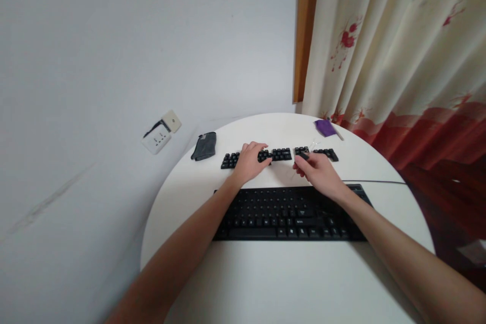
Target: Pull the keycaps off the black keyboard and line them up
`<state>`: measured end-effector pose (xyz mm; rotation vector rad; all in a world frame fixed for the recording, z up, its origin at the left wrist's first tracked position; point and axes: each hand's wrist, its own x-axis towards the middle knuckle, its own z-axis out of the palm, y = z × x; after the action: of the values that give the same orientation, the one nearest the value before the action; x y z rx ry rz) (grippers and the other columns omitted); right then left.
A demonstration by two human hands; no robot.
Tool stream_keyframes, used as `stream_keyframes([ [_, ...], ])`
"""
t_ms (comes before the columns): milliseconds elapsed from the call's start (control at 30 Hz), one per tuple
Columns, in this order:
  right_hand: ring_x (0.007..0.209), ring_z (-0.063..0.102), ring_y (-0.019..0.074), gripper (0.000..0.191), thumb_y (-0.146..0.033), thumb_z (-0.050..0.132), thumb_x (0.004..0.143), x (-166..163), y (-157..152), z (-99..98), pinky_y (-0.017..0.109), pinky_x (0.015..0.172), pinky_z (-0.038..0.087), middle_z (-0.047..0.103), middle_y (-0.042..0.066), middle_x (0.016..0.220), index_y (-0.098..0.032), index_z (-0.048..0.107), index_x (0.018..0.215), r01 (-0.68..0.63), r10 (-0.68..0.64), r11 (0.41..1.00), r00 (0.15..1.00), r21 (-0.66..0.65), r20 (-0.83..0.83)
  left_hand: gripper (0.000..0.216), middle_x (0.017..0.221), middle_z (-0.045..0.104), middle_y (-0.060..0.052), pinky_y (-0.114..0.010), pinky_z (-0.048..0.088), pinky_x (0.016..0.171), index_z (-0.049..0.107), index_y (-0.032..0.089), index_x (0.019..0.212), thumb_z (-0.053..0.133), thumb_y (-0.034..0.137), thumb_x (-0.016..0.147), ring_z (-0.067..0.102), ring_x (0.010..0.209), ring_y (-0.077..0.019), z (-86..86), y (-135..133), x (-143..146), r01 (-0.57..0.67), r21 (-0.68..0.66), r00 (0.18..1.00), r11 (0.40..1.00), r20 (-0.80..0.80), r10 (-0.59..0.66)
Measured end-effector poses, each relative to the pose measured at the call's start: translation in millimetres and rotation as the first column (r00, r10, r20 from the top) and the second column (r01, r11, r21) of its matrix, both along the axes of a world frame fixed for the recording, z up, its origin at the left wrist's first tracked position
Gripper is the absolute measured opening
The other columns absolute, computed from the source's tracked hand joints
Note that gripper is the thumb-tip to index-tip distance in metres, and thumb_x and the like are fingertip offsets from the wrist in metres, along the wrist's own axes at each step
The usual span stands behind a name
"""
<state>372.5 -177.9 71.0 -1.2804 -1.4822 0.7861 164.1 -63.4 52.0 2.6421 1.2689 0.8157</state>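
Observation:
A black keyboard [288, 215] lies across the round white table [273, 273], with some keys off it. Beyond it, loose black keycaps [281, 154] sit in a row. My left hand [250, 162] rests on the left part of that row, fingers bent over the keycaps. My right hand [321, 172] is just right of the middle of the row, and its fingertips pinch one black keycap [302, 156]. A thin wire tool [313, 144] lies by the keycaps near my right hand.
A dark grey cloth pouch [205, 146] lies at the table's left edge. A purple item [325, 127] sits at the far edge by the curtain [398, 50]. A wall socket [161, 132] is on the left wall. The keyboard's cable [375, 181] runs right.

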Motion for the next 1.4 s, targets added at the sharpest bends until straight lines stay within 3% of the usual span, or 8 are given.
stream_keyframes([
  [133, 0.055, 0.055, 0.0131, 0.039, -0.041, 0.052, 0.095, -3.2, -11.6, 5.9, 0.025, 0.054, 0.040, 0.063, 0.002, 0.061, -0.015, 0.067, 0.071, -0.286, 0.293, 0.956, 0.940, -0.066, 0.174, 0.021, 0.098, 0.070, -0.003, -0.031, 0.048, 0.086, 0.069, 0.020, 0.106, 0.057, 0.025, 0.088, 0.062, 0.089, -0.0185, 21.8, -20.2, 4.9, 0.195, -0.208, 0.977, 0.959, -0.039, -0.207],
  [233, 0.054, 0.054, 0.0128, 0.036, -0.038, 0.052, 0.094, -6.6, -19.0, 7.5, 0.025, 0.052, 0.038, 0.064, 0.001, 0.060, -0.016, 0.067, 0.072, -0.414, 0.432, 0.902, 0.869, -0.125, 0.240, 0.020, 0.093, 0.072, -0.002, -0.028, 0.048, 0.078, 0.072, 0.021, 0.100, 0.055, 0.022, 0.090, 0.064, 0.082, -0.0167, 25.5, -45.2, 6.4, 0.275, -0.270, 0.955, 0.923, -0.035, -0.295],
  [400, 0.050, 0.047, 0.0117, 0.035, -0.036, 0.055, 0.092, -7.6, -23.3, 4.8, 0.026, 0.051, 0.035, 0.060, -0.001, 0.054, -0.016, 0.065, 0.064, -0.477, 0.493, 0.868, 0.798, -0.137, 0.347, 0.018, 0.087, 0.071, -0.003, -0.027, 0.046, 0.071, 0.072, 0.020, 0.092, 0.055, 0.018, 0.088, 0.063, 0.078, -0.0165, 11.6, -73.2, 2.9, 0.332, -0.338, 0.936, 0.881, 0.005, -0.351],
  [600, 0.048, 0.039, 0.0097, 0.035, -0.033, 0.059, 0.088, -9.7, -32.0, 6.9, 0.025, 0.049, 0.029, 0.055, -0.003, 0.052, -0.017, 0.062, 0.057, -0.548, 0.584, 0.809, 0.704, -0.213, 0.405, 0.018, 0.084, 0.068, -0.003, -0.026, 0.046, 0.072, 0.071, 0.019, 0.090, 0.054, 0.016, 0.090, 0.060, 0.077, -0.0153, -3.5, -78.3, 1.6, 0.347, -0.311, 0.938, 0.885, 0.093, -0.335],
  [700, 0.048, 0.039, 0.0103, 0.032, -0.030, 0.060, 0.088, -14.9, -34.9, 8.0, 0.026, 0.050, 0.028, 0.055, -0.002, 0.053, -0.017, 0.061, 0.059, -0.531, 0.530, 0.831, 0.668, -0.165, 0.522, 0.016, 0.083, 0.067, -0.003, -0.028, 0.046, 0.075, 0.071, 0.019, 0.087, 0.056, 0.016, 0.089, 0.060, 0.081, -0.0166, -6.8, -79.7, 1.4, 0.374, -0.279, 0.927, 0.884, 0.078, -0.367],
  [867, 0.054, 0.050, 0.0141, 0.027, -0.030, 0.056, 0.091, -20.9, -31.4, 4.0, 0.028, 0.056, 0.031, 0.063, 0.004, 0.061, -0.018, 0.065, 0.068, -0.414, 0.393, 0.904, 0.699, -0.111, 0.597, 0.014, 0.082, 0.066, -0.004, -0.029, 0.047, 0.079, 0.069, 0.018, 0.082, 0.057, 0.014, 0.087, 0.060, 0.083, -0.0177, -8.3, -80.1, -0.2, 0.375, -0.282, 0.926, 0.883, 0.082, -0.368],
  [1233, 0.055, 0.054, 0.0155, 0.027, -0.027, 0.057, 0.090, -22.8, -27.3, -1.2, 0.027, 0.056, 0.037, 0.065, 0.003, 0.060, -0.018, 0.065, 0.066, -0.399, 0.427, 0.903, 0.800, -0.157, 0.422, 0.013, 0.081, 0.067, -0.003, -0.027, 0.046, 0.075, 0.068, 0.017, 0.079, 0.057, 0.016, 0.087, 0.061, 0.079, -0.0166, -9.4, -79.3, 0.4, 0.357, -0.313, 0.934, 0.880, 0.128, -0.334],
  [1400, 0.056, 0.061, 0.0164, 0.034, -0.035, 0.053, 0.094, -22.5, -20.3, -9.6, 0.027, 0.055, 0.044, 0.068, 0.004, 0.062, -0.017, 0.067, 0.068, -0.430, 0.474, 0.874, 0.855, -0.226, 0.208, 0.011, 0.082, 0.068, -0.003, -0.027, 0.047, 0.073, 0.069, 0.017, 0.082, 0.059, 0.015, 0.086, 0.061, 0.078, -0.0161, -9.1, -78.1, -0.4, 0.346, -0.324, 0.938, 0.881, 0.157, -0.311],
])
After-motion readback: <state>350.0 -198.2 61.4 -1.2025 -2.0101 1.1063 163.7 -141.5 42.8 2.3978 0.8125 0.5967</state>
